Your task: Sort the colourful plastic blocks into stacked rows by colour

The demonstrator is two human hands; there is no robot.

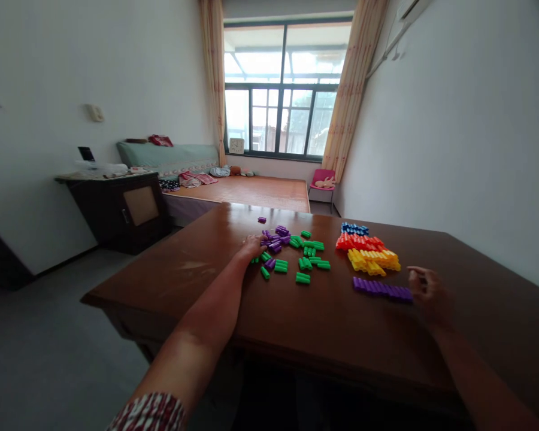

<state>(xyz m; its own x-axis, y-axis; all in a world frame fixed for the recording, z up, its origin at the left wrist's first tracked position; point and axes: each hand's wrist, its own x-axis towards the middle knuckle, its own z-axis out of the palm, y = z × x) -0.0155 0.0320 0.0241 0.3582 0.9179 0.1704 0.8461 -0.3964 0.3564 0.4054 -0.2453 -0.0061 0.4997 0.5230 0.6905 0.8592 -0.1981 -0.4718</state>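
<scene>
Brown worktop (273,323): glossy; pieces probably slide easily on it. Left hand (253,244): at the left edge of the loose purple pieces (276,242); grip opening and contents cannot be told. Right hand (426,287): beside the right end of the purple row (381,289), grip loosely curled; any hold cannot be told. Yellow group (374,261), then red group (360,242) and blue group (354,228) lie successively farther off, right of the scattered green pieces (281,266). Single pieces: judged light, stiff, hard to break, apt to roll; best pinched across both long sides at mid-length.
</scene>
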